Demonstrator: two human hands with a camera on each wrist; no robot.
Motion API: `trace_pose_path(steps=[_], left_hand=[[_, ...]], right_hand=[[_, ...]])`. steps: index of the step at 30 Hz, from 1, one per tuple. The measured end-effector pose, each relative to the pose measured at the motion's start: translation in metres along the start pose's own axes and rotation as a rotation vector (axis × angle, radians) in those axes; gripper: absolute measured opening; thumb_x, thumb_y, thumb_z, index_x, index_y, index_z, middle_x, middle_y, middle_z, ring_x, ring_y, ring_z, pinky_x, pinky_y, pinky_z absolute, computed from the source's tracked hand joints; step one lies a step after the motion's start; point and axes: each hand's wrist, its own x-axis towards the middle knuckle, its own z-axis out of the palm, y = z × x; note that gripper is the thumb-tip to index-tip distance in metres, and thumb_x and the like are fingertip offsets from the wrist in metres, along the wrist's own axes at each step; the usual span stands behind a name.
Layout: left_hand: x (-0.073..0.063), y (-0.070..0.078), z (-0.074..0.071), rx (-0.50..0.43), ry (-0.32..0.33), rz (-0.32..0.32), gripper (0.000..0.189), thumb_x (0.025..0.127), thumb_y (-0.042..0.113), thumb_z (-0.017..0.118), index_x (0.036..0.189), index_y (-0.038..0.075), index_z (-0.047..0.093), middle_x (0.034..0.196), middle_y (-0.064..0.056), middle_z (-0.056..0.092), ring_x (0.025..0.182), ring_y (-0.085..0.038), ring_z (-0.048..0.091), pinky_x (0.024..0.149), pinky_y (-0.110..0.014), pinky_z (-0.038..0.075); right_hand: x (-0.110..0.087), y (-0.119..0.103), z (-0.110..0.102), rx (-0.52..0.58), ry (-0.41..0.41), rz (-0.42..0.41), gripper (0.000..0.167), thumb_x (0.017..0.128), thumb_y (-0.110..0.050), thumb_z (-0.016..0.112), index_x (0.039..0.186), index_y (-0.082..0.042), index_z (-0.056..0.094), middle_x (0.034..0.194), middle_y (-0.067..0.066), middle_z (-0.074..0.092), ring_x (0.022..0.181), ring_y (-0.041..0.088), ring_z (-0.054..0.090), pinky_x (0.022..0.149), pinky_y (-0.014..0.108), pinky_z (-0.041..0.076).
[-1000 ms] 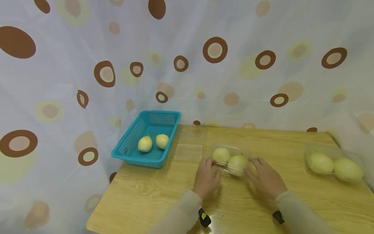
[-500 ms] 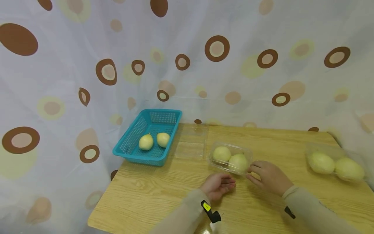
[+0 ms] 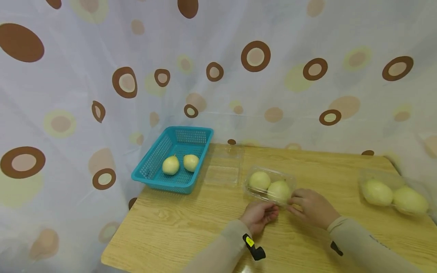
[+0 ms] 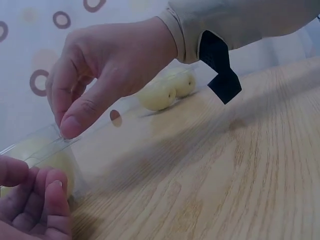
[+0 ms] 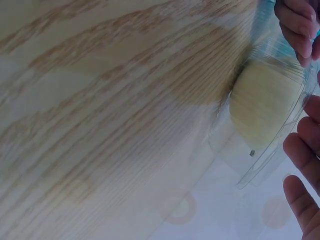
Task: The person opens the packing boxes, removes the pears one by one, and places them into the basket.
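Note:
A clear plastic clamshell box (image 3: pixel 278 173) with two pale yellow pears (image 3: pixel 259 180) inside stands on the wooden table, lid over the fruit. At its near edge my left hand (image 3: pixel 258 217) has curled fingers, and thumb and forefinger pinch the rim. My right hand (image 3: pixel 312 206) pinches the rim at the near right corner; in the left wrist view, the right hand (image 4: pixel 107 65) has its thumb tip on that plastic edge. A pear (image 5: pixel 262 102) shows through the box wall in the right wrist view.
A blue basket (image 3: pixel 160 185) at the back left holds two pears (image 3: pixel 170 165). Beside it lies an open clear box (image 3: pixel 222 175). Another clear box (image 3: pixel 367 174) with two pears (image 3: pixel 409 200) sits at the right. A patterned curtain (image 3: pixel 218 94) hangs behind the wooden table (image 3: pixel 177 227).
My left hand has left the box's left front, turned palm up, and come to its near edge by the right corner. My right hand stays at the right corner. The box has barely moved.

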Motion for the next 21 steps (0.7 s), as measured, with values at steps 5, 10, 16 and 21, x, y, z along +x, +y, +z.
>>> trace_pose_path(steps=[5,10,16,21], left_hand=[[0.002,-0.002,0.003,0.03,0.021,0.038,0.012,0.087,0.01,0.067,0.084,-0.002,0.07,0.076,-0.008,0.067,0.065,-0.014,0.064,0.06,-0.024,0.053],[0.005,-0.003,0.006,0.044,0.049,0.059,0.011,0.084,0.008,0.066,0.078,0.0,0.069,0.07,-0.006,0.065,0.059,-0.012,0.061,0.055,-0.021,0.049],[0.007,-0.004,0.009,0.058,0.099,0.059,0.01,0.081,0.005,0.064,0.073,0.002,0.068,0.067,-0.004,0.063,0.054,-0.01,0.057,0.05,-0.019,0.045],[0.008,-0.004,0.011,0.075,0.129,0.049,0.011,0.081,0.005,0.063,0.07,0.003,0.066,0.067,-0.004,0.062,0.054,-0.01,0.056,0.048,-0.018,0.042]], right_hand=[[0.003,-0.002,0.0,-0.001,0.016,-0.025,0.015,0.066,-0.014,0.085,0.075,-0.012,0.073,0.077,-0.004,0.06,0.066,0.009,0.056,0.057,0.029,0.05],[0.005,-0.003,0.004,-0.047,0.039,-0.053,0.005,0.07,-0.013,0.075,0.071,-0.013,0.071,0.073,-0.005,0.061,0.061,0.009,0.055,0.053,0.028,0.049],[0.007,-0.006,0.011,-0.229,0.058,-0.139,0.04,0.092,-0.019,0.03,0.06,-0.011,0.054,0.061,-0.004,0.043,0.046,0.008,0.034,0.04,0.025,0.032],[0.01,-0.011,0.01,-0.303,0.019,-0.166,0.046,0.092,-0.017,0.016,0.059,-0.008,0.048,0.064,0.001,0.043,0.046,0.013,0.038,0.041,0.028,0.034]])
